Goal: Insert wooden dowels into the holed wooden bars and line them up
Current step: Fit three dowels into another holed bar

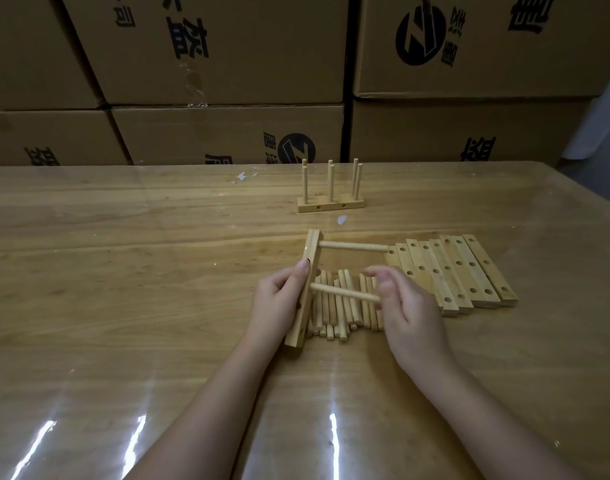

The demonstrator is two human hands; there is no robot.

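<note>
The pale holed wooden bar [312, 247] is held on edge at mid-worktop, running near to far. Two round wooden dowels are plugged into its right face: the far dowel [352, 246] and the near dowel [341, 293]. Your left hand [279, 299] has its grip clamped round the bar's middle, and your right hand [407, 306] pinches the near dowel's free end. A heap of loose dowels [331, 320] lies just beneath, with a row of flat holed bars [463, 271] to the right. A finished bar with upright dowels [331, 204] stands farther off on the glossy wooden worktop [123, 254] — brown cardboard boxes [227, 64] behind.
</note>
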